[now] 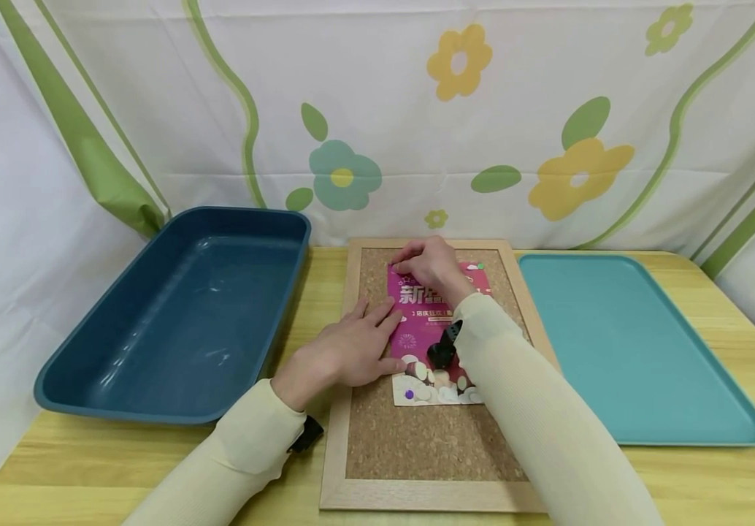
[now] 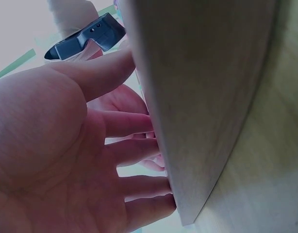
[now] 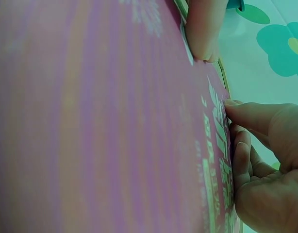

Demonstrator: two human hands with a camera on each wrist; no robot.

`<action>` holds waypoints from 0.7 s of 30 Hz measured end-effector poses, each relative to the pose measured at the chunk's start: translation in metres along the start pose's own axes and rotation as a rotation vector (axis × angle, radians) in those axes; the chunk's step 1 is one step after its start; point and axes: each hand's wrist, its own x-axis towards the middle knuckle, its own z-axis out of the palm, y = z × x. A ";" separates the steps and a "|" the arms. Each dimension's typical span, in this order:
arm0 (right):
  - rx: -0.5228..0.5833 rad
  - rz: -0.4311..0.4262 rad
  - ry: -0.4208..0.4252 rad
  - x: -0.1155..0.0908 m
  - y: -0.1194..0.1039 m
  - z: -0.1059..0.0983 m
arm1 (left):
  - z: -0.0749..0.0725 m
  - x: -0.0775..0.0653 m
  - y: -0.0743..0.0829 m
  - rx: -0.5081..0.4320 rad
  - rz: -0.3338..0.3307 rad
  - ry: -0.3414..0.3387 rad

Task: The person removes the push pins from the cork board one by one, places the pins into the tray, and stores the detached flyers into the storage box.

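A magenta poster (image 1: 420, 332) with Chinese lettering lies on a wood-framed corkboard (image 1: 437, 447). My left hand (image 1: 356, 347) rests on the poster's left edge, fingers spread and fairly straight; its palm (image 2: 47, 155) faces the board's side (image 2: 192, 97) in the left wrist view. At the poster's top left corner my right hand (image 1: 431, 264) brings thumb and forefinger together, with the other fingers bent. In the right wrist view, the right thumb (image 3: 253, 114) touches that corner; what its tip pinches is hidden. A green pushpin (image 1: 480, 266) marks the top right corner, a purple pushpin (image 1: 409, 394) the bottom left.
A deep dark-blue tub (image 1: 174, 343) stands on the wooden table (image 1: 699, 475) left of the corkboard. To the right lies a flat teal tray (image 1: 640, 351), close beside the board's frame. A white cloth (image 1: 404, 95) with printed flowers hangs behind everything.
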 end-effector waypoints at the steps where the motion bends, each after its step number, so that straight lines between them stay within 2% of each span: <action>1: 0.002 -0.001 0.000 0.000 0.000 0.000 | 0.000 0.000 0.000 0.000 0.000 0.000; 21: -0.032 0.014 -0.032 0.002 -0.002 -0.003 | 0.000 0.001 -0.001 0.014 0.015 0.002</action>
